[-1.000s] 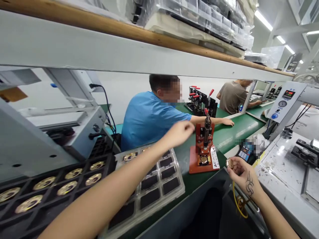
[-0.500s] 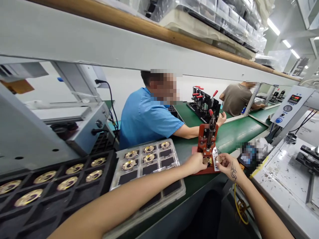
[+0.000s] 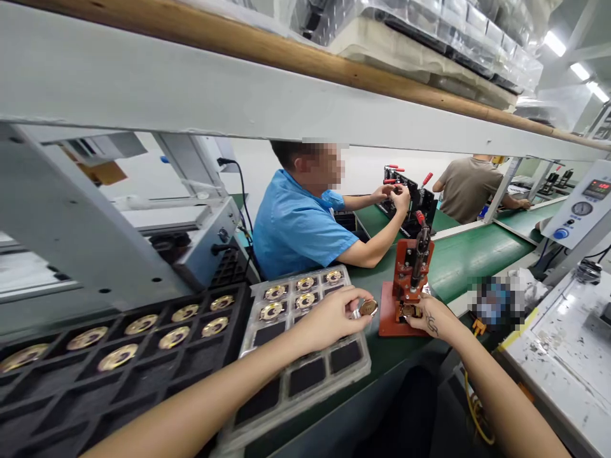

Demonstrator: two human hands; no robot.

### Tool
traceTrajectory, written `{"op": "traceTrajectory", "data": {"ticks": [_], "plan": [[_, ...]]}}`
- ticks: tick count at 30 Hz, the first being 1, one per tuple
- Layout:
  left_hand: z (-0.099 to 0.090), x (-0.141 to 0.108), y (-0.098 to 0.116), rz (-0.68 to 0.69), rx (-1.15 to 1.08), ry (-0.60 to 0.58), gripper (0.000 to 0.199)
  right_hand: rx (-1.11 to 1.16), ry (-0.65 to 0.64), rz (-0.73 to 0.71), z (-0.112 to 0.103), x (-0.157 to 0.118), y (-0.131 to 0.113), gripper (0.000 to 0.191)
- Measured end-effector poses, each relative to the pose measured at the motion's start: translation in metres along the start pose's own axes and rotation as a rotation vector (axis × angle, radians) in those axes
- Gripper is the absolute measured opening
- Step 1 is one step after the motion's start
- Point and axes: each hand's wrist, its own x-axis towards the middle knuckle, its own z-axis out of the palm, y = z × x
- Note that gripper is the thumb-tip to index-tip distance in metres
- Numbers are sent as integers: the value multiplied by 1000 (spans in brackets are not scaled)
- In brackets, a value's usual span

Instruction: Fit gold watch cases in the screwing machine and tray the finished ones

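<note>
My left hand [image 3: 340,315] pinches a round gold watch part [image 3: 368,308] between thumb and fingers, above the right edge of a clear plastic tray [image 3: 361,367]. To its right stands a red toggle-clamp press [image 3: 405,257] with its red-tipped lever raised. My right hand [image 3: 436,318] reaches into the base of this press, with its thumb and fingers at a second gold watch part [image 3: 409,310] in the holder. The press partly hides those fingers. Several gold watch parts [image 3: 272,311] sit in the back compartments of the clear tray.
On the left, a black foam tray [image 3: 95,397] holds several gold rings. A co-worker in a blue shirt [image 3: 300,222] sits across the green belt [image 3: 482,257], at black clamp fixtures [image 3: 420,213]. A grey shelf beam [image 3: 286,108] crosses above. At right stands a white worktable [image 3: 568,343].
My left hand has left the press and moved left with a round gold part. My right hand has brought its gold part into the press. The co-worker's hands have come together; the view has shifted.
</note>
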Motion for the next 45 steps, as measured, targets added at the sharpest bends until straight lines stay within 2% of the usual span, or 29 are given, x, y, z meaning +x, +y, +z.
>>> {"op": "traceTrajectory", "data": {"ticks": [2, 4, 6, 8, 11, 14, 17, 19, 22, 25, 28, 31, 34, 36, 38, 39, 41, 43, 45], "plan": [[-2, -7, 0, 3, -40, 25, 41, 3, 40, 2, -10, -8, -4, 20], [-7, -16, -1, 14, -55, 60, 39, -5, 97, 11, -28, -15, -7, 20], [-13, -24, 1, 45, -42, 112, 36, -14, 191, 29, -57, -12, -12, 38], [-17, -30, 8, 101, -11, 160, 32, -18, 344, 45, -91, 5, -24, 54], [-17, -32, 26, 208, 21, 204, 29, 15, 519, 3, -136, 48, -62, 60], [-10, -32, 44, 300, 30, 182, 27, 94, 592, -122, -155, 78, -116, 65], [-5, -38, 49, 344, 48, 149, 28, 150, 726, -239, -142, 62, -158, 59], [-4, -44, 46, 353, 65, 154, 29, 161, 779, -323, -121, 33, -167, 47], [-1, -49, 39, 368, 70, 149, 31, 157, 783, -407, -86, -8, -154, 34], [7, -48, 42, 354, 70, 91, 34, 131, 739, -495, -62, -25, -129, 32], [17, -45, 53, 364, 86, 59, 35, 96, 690, -521, -52, -26, -115, 32], [27, -42, 66, 443, 158, 83, 32, 41, 596, -502, -53, -32, -112, 39], [36, -43, 77, 543, 254, 117, 34, 8, 553, -426, -52, -54, -115, 50], [41, -43, 82, 594, 278, 130, 36, 40, 657, -309, -49, -74, -117, 46], [45, -44, 86, 615, 271, 136, 36, 146, 737, -130, -43, -92, -120, 33], [47, -44, 88, 616, 263, 133, 36, 223, 722, -40, -40, -100, -122, 28], [49, -43, 92, 605, 244, 114, 37, 391, 609, 100, -34, -113, -128, 28], [52, -42, 95, 587, 224, 85, 36, 521, 503, 166, -31, -120, -134, 31], [54, -40, 99, 571, 198, 55, 34, 617, 459, 196, -29, -124, -138, 32]]}}
